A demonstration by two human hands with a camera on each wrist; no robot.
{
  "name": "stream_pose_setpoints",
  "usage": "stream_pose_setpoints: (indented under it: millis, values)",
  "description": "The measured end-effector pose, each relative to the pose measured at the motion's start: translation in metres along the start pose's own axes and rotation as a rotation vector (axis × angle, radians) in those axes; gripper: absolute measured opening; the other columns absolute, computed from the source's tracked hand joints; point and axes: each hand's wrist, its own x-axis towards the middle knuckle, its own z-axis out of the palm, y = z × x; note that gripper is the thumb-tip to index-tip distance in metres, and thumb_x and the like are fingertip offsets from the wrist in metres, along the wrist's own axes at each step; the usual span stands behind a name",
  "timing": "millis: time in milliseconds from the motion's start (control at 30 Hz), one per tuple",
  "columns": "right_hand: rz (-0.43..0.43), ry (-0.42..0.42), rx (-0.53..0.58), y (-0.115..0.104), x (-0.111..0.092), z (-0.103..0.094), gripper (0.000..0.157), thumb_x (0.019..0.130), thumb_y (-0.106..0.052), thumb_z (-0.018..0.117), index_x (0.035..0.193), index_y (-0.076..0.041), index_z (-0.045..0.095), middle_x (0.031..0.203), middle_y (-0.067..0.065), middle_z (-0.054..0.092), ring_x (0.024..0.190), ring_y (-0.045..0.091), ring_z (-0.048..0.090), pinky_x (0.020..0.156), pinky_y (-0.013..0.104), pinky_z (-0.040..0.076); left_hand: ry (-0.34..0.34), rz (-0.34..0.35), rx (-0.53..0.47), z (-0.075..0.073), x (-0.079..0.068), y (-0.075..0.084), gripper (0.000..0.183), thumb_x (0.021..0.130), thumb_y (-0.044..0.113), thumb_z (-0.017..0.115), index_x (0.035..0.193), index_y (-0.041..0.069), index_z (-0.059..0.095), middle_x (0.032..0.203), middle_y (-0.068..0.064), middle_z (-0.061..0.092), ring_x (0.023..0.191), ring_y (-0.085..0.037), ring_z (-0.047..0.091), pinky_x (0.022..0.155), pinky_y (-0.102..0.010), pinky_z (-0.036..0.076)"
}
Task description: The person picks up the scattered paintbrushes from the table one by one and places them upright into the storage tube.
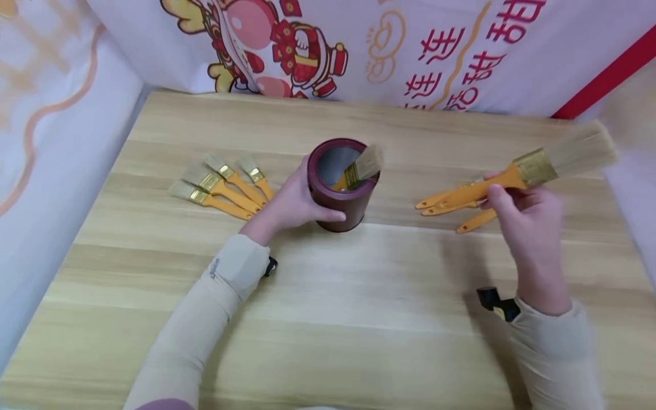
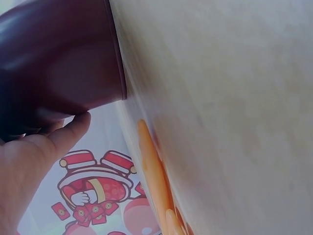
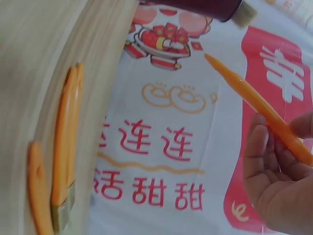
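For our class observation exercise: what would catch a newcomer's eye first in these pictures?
First, probably the dark red pot near the head view's centre, held by the left grip, one brush leaning at its mouth. Next, the wide brush raised at the right in the right grip. Behind, red cartoon prints stand out on white cloth.

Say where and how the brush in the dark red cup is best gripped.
Probably by the metal band of the brush, from above right: it leans that way, bristles rising out of the cup, handle down inside. The left hand holds the cup's left side.
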Motion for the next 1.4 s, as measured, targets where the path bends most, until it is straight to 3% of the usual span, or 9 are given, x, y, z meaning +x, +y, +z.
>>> stream_pose_setpoints:
  millis: [167, 333, 567, 733, 867, 1067, 1200, 1400]
  values:
    - [-0.085, -0.031, 0.183, -0.007, -0.006, 0.014, 0.015, 0.088, 0.002, 0.063, 0.102, 0.002, 0.066, 0.095, 0.006, 0.070, 0.069, 0.014, 0.064, 0.067, 0.015, 0.055, -0.001, -0.014, -0.012, -0.002, -0.007, 0.005, 0.109, 0.062, 0.011, 0.091, 0.148, 0.018, 0.025, 0.144, -0.003, 0.042, 0.131, -0.018, 0.042, 0.115, -0.040, 0.034]
    - [-0.182, -0.066, 0.328, -0.014, -0.007, 0.021, 0.018, 0.088, 0.005, 0.062, 0.105, 0.006, 0.063, 0.098, 0.011, 0.070, 0.070, 0.016, 0.065, 0.069, 0.017, 0.056, -0.019, 0.006, -0.055, -0.003, -0.010, 0.025, 0.105, 0.063, 0.003, 0.088, 0.147, 0.007, 0.025, 0.144, -0.015, 0.042, 0.132, -0.028, 0.042, 0.115, -0.044, 0.033]
    - [-0.311, -0.109, 0.412, -0.027, -0.009, 0.029, 0.019, 0.085, 0.013, 0.058, 0.103, 0.007, 0.061, 0.096, 0.015, 0.070, 0.073, 0.019, 0.067, 0.071, 0.020, 0.057, -0.018, 0.015, -0.041, -0.002, -0.014, 0.033, 0.105, 0.064, 0.004, 0.088, 0.147, 0.005, 0.024, 0.145, -0.019, 0.039, 0.132, -0.033, 0.041, 0.114, -0.047, 0.033]
    - [-0.370, -0.110, 0.524, -0.043, -0.012, 0.036, 0.021, 0.082, 0.015, 0.059, 0.103, 0.013, 0.059, 0.092, 0.017, 0.072, 0.073, 0.021, 0.067, 0.072, 0.023, 0.057, -0.023, -0.004, -0.015, -0.002, -0.012, 0.035, 0.105, 0.065, 0.006, 0.088, 0.148, 0.006, 0.024, 0.146, -0.016, 0.039, 0.133, -0.029, 0.041, 0.115, -0.044, 0.034]
    - [-0.384, -0.152, 0.525, -0.053, -0.009, 0.047, 0.022, 0.081, 0.015, 0.059, 0.103, 0.014, 0.061, 0.092, 0.016, 0.071, 0.070, 0.020, 0.065, 0.067, 0.020, 0.055, -0.015, -0.029, -0.006, -0.002, -0.013, 0.034, 0.106, 0.064, 0.006, 0.089, 0.148, 0.006, 0.024, 0.146, -0.014, 0.039, 0.132, -0.025, 0.042, 0.115, -0.042, 0.034]
    - [-0.446, -0.251, 0.492, -0.058, 0.000, 0.066, 0.020, 0.081, 0.010, 0.065, 0.100, 0.013, 0.064, 0.093, 0.012, 0.072, 0.061, 0.013, 0.055, 0.052, 0.016, 0.038, -0.015, -0.010, -0.027, -0.003, -0.016, 0.035, 0.106, 0.063, 0.004, 0.089, 0.147, 0.006, 0.024, 0.145, -0.016, 0.040, 0.132, -0.028, 0.042, 0.114, -0.041, 0.034]
    - [-0.480, -0.304, 0.476, -0.057, 0.004, 0.077, 0.021, 0.081, 0.007, 0.068, 0.101, 0.011, 0.064, 0.094, 0.010, 0.073, 0.063, 0.012, 0.056, 0.057, 0.015, 0.045, -0.011, -0.002, -0.028, -0.004, -0.016, 0.034, 0.105, 0.063, 0.004, 0.089, 0.147, 0.005, 0.024, 0.145, -0.017, 0.040, 0.132, -0.030, 0.042, 0.114, -0.043, 0.034]
    - [-0.535, -0.298, 0.399, -0.058, 0.010, 0.088, 0.018, 0.081, 0.005, 0.067, 0.099, 0.010, 0.066, 0.093, 0.006, 0.073, 0.071, 0.013, 0.060, 0.066, 0.016, 0.050, -0.005, 0.016, -0.015, -0.002, -0.008, 0.010, 0.107, 0.061, 0.010, 0.091, 0.147, 0.012, 0.027, 0.144, -0.008, 0.042, 0.132, -0.022, 0.043, 0.114, -0.040, 0.035]
